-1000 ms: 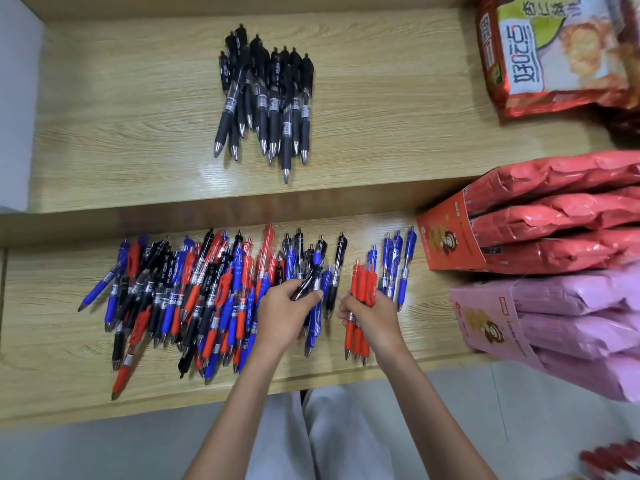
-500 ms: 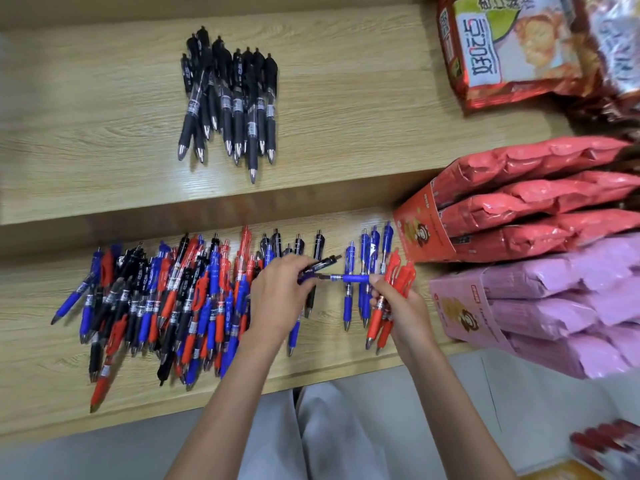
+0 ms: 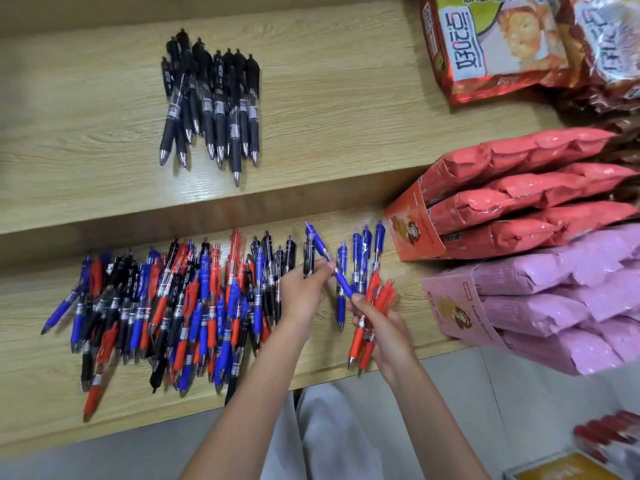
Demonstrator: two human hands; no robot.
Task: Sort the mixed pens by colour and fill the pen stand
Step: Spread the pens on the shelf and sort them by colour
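A mixed pile of red, blue and black pens [image 3: 166, 306] lies on the lower wooden shelf [image 3: 34, 375]. Sorted black pens [image 3: 211, 105] lie on the upper shelf. A few blue pens [image 3: 363, 258] lie in a row right of the pile. My left hand [image 3: 301, 296] holds a black pen [image 3: 309, 256], and its fingertips touch a slanted blue pen [image 3: 322, 247]. My right hand [image 3: 384, 327] grips a bundle of red pens [image 3: 360, 337] and pinches the blue pen's lower end. No pen stand is in view.
Red snack packs [image 3: 519, 188] and pink snack packs [image 3: 571, 299] are stacked at the right end of the lower shelf. Biscuit bags [image 3: 491, 46] lie on the upper shelf's right. A box [image 3: 561, 471] sits on the floor at bottom right.
My right hand lifted the red pens off the shelf and took hold of a blue pen coming from my left hand. That pen swung from level to slanted.
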